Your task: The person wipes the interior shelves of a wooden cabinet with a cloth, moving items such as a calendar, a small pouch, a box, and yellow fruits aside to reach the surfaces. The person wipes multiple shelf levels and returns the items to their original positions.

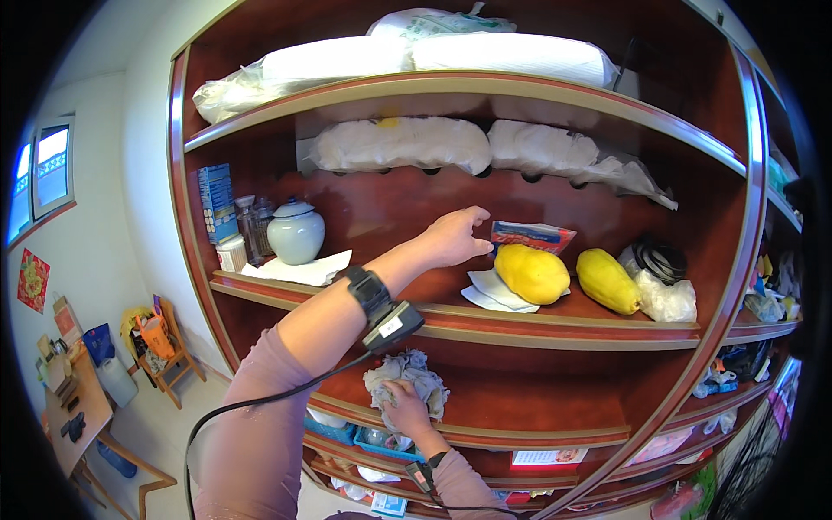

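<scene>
My left hand (458, 239), its fingers apart and holding nothing, reaches over the middle shelf, just left of a red and blue packet (536, 235) and a yellow melon-like fruit (532, 274). That fruit rests partly on folded white paper (497, 291). A second yellow fruit (608, 281) lies to its right. My right hand (408, 409) grips a crumpled grey cloth (422, 383) at the shelf below. A lidded pale blue ceramic jar (296, 233) stands at the left on white paper (305, 270).
A blue box (218, 203), a white ribbed container (231, 253) and glass bottles (248, 224) stand left of the jar. Black coiled cable (660, 260) and a white plastic bag (666, 296) lie at the right. White wrapped rolls (507, 52) lie above. The wooden shelf edge (552, 330) runs across in front.
</scene>
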